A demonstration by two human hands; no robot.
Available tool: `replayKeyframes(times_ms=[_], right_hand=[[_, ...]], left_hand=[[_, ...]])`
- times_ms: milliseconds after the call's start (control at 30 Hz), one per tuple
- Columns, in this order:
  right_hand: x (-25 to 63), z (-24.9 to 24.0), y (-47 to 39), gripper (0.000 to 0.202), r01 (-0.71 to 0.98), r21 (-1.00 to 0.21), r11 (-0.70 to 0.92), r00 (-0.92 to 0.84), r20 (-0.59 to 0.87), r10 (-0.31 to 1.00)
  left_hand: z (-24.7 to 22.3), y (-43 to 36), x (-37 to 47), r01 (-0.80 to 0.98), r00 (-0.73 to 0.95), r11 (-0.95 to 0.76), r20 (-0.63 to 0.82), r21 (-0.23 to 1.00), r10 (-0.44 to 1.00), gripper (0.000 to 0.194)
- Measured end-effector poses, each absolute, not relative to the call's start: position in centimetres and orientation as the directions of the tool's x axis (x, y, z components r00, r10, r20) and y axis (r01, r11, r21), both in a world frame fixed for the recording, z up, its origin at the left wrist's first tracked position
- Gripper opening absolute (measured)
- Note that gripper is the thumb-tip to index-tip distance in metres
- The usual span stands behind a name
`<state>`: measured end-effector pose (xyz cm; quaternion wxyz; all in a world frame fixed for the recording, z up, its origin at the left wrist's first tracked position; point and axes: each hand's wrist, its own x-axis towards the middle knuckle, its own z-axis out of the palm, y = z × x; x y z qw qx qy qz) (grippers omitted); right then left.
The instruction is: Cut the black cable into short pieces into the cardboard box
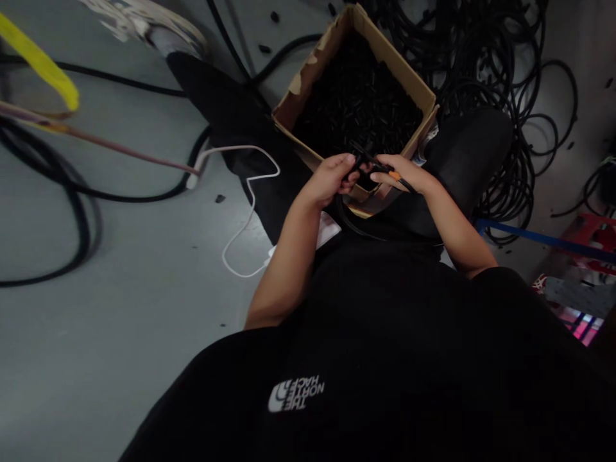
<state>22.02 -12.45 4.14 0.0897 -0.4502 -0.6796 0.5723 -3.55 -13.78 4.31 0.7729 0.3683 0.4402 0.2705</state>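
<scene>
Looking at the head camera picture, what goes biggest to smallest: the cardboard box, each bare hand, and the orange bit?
1. Cardboard box
2. Left hand and right hand: too alike to rank
3. Orange bit

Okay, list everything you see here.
Cardboard box: one, brown, upper centre
Short pieces: many, black, in box, on floor
Coiled tubing: uncounted, black, upper right
Thick hose: uncounted, black, left
Held tubing: uncounted, black, centre
Hand tool: one, black-orange, centre
Cable: one, white, left of centre
Strip: one, yellow, upper left
Plastic parts: uncounted, red, right edge
Shoe: one, white, upper left
T-shirt: one, black, bottom
Trousers: pair, black, centre
Left hand: one, bare, centre
Right hand: one, bare, centre
</scene>
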Motion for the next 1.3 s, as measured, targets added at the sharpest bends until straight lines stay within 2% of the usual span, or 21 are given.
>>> replayKeyframes(times_ms=[167, 267, 400, 533, 633, 767, 933, 1100, 1233, 1300], right_hand=[[22.1, 4.0, -12.2, 0.023, 0.561, -0.824, -0.079, -0.536, -0.435, 0.723], [21.8, 4.8, -12.3, 0.022, 0.587, -0.804, -0.098, -0.493, -0.451, 0.744], [21.4, 5.4, -12.6, 0.033, 0.567, -0.795, -0.216, -0.38, -0.485, 0.788], [21.0, 4.5, -12.8, 0.049, 0.45, -0.824, -0.345, -0.356, -0.519, 0.777], [20.4, 3.7, -13.8, 0.051, 0.366, -0.841, -0.398, -0.411, -0.529, 0.742], [18.9, 3.7, -16.7, 0.042, 0.292, -0.838, -0.461, -0.479, -0.545, 0.688], [17.9, 4.3, -19.8, 0.046, 0.371, -0.826, -0.424, -0.477, -0.562, 0.676], [17.7, 4.1, -19.7, 0.055, 0.362, -0.822, -0.439, -0.393, -0.561, 0.729], [18.6, 4.2, -18.6, 0.063, 0.351, -0.878, -0.325, -0.454, -0.463, 0.761], [19.6, 4.8, -17.8, 0.065, 0.355, -0.901, -0.249, -0.468, -0.402, 0.787]], left_hand=[[4.1, -14.1, -3.3, -0.091, 0.502, 0.617, -0.499, 0.781, 0.706, 0.068], [3.9, -14.1, -2.9, -0.096, 0.464, 0.613, -0.509, 0.784, 0.725, 0.064], [3.5, -13.9, -2.7, -0.162, 0.338, 0.547, -0.474, 0.821, 0.813, 0.053], [2.4, -13.9, -3.1, -0.183, 0.262, 0.457, -0.405, 0.871, 0.876, 0.044], [1.6, -13.8, -3.3, -0.176, 0.174, 0.366, -0.337, 0.914, 0.925, 0.05], [1.3, -13.4, -3.1, -0.122, 0.053, 0.256, -0.252, 0.959, 0.966, 0.063], [2.6, -13.0, -2.9, -0.104, -0.025, 0.258, -0.262, 0.961, 0.965, 0.069], [3.0, -13.4, -3.2, -0.142, 0.013, 0.295, -0.297, 0.945, 0.955, 0.079], [2.4, -14.0, -3.4, -0.17, 0.041, 0.292, -0.289, 0.941, 0.956, 0.075], [1.9, -13.6, -4.1, -0.222, 0.001, 0.282, -0.289, 0.933, 0.957, 0.069]])
